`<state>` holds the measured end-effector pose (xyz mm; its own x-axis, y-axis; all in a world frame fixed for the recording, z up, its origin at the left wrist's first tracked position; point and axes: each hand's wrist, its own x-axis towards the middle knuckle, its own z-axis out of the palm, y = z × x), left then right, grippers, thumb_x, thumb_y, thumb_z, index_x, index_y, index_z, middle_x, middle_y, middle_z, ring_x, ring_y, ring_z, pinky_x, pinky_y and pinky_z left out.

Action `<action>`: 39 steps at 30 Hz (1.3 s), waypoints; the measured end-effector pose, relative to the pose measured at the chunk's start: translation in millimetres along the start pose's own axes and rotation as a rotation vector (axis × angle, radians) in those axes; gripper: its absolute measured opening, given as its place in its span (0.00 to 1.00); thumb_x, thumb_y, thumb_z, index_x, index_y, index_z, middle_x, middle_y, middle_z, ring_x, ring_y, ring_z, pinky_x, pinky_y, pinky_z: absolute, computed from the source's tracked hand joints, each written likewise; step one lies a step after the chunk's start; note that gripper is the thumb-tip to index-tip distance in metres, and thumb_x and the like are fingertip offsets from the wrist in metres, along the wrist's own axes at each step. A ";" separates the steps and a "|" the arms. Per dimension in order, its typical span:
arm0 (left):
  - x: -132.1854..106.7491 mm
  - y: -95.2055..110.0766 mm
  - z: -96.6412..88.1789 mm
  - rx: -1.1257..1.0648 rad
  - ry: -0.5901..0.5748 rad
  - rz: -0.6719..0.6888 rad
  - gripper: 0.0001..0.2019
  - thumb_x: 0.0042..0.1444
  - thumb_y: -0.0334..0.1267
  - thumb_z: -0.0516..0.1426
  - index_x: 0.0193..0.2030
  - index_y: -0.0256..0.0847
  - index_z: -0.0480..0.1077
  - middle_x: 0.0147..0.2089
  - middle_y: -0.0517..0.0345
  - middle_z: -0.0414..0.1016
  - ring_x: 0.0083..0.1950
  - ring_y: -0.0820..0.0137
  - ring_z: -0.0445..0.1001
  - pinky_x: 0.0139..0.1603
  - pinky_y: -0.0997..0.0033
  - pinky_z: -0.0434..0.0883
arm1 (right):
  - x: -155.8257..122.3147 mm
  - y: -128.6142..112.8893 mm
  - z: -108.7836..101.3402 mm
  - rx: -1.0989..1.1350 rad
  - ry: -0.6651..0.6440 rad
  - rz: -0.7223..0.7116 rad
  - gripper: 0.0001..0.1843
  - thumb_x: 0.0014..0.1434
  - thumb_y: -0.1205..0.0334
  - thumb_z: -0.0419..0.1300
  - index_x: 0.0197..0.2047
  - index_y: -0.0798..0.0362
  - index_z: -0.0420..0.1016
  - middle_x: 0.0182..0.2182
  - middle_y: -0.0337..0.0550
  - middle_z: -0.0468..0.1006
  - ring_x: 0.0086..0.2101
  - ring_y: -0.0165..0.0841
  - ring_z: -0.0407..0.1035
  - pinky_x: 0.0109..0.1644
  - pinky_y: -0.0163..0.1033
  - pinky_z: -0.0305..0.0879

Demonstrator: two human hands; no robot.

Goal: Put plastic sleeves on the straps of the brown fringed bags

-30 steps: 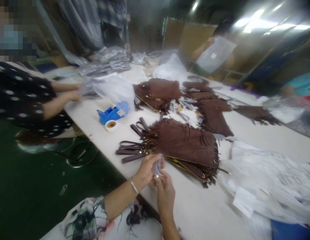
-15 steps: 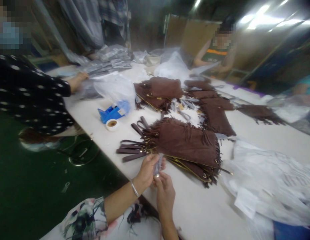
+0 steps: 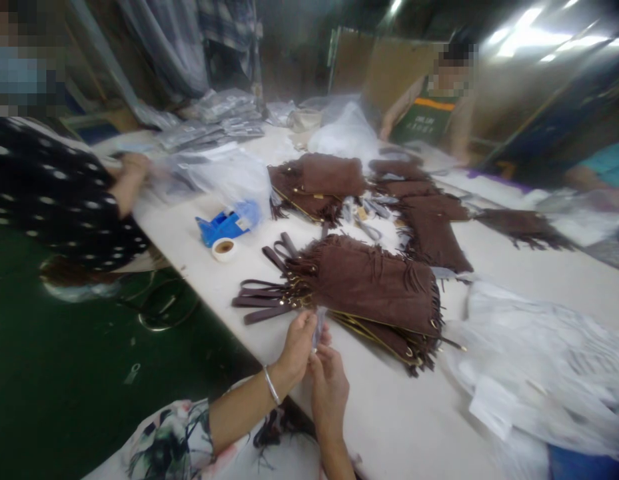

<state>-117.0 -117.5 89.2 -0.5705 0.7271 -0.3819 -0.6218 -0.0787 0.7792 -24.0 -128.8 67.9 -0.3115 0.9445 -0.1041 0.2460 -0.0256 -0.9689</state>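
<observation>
Close to the table's near edge, my left hand [image 3: 298, 343] pinches a small greyish, see-through strip [image 3: 318, 327]. The fingers of my right hand [image 3: 330, 381] are closed at its lower end, where a tiny pale spot shows. Exactly what the strip is, I cannot make out. Just beyond my hands lies a stack of brown fringed pouches [image 3: 374, 277] with yellow-gold zip edges. Their brown wrist straps [image 3: 262, 300] fan out to the left, above my left hand.
A blue tape dispenser [image 3: 224, 225] and a tape roll [image 3: 223, 249] sit left of the stack. More brown pouches [image 3: 334, 175] lie behind it. Clear plastic bags [image 3: 544, 360] spread on the right. A co-worker in a dotted sleeve [image 3: 54, 193] handles plastic bags at left; others work farther back.
My hands stay nearly in place on the small strip, with only slight finger shifts. The co-worker's hand at left has drawn back leftward, and the person across has lowered their arms.
</observation>
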 end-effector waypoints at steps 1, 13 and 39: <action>-0.6 0.6 1.3 0.009 -0.005 0.002 0.16 0.55 0.51 0.59 0.35 0.39 0.64 0.29 0.61 0.69 0.27 0.74 0.70 0.28 0.76 0.67 | 0.3 0.1 -0.1 -0.007 0.002 0.004 0.14 0.58 0.52 0.58 0.41 0.53 0.75 0.38 0.45 0.81 0.36 0.36 0.75 0.39 0.37 0.69; 0.4 4.0 1.8 0.025 -0.019 -0.005 0.14 0.56 0.48 0.58 0.36 0.39 0.64 0.30 0.60 0.70 0.28 0.73 0.71 0.28 0.75 0.67 | 3.3 2.0 -1.2 -0.034 -0.030 0.018 0.15 0.59 0.50 0.57 0.41 0.53 0.75 0.38 0.45 0.81 0.38 0.37 0.75 0.40 0.37 0.68; 24.4 14.6 -14.1 -0.042 -0.112 -0.073 0.06 0.47 0.36 0.63 0.32 0.36 0.73 0.29 0.59 0.72 0.30 0.73 0.69 0.35 0.73 0.64 | 65.7 -25.7 6.4 -0.215 0.104 -0.154 0.18 0.61 0.47 0.55 0.41 0.53 0.75 0.35 0.44 0.77 0.34 0.35 0.70 0.42 0.38 0.64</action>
<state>-147.5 -110.6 84.3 -0.4607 0.8034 -0.3772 -0.6826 -0.0491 0.7291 -56.8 -68.1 84.5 -0.2672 0.9607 0.0750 0.3959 0.1804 -0.9004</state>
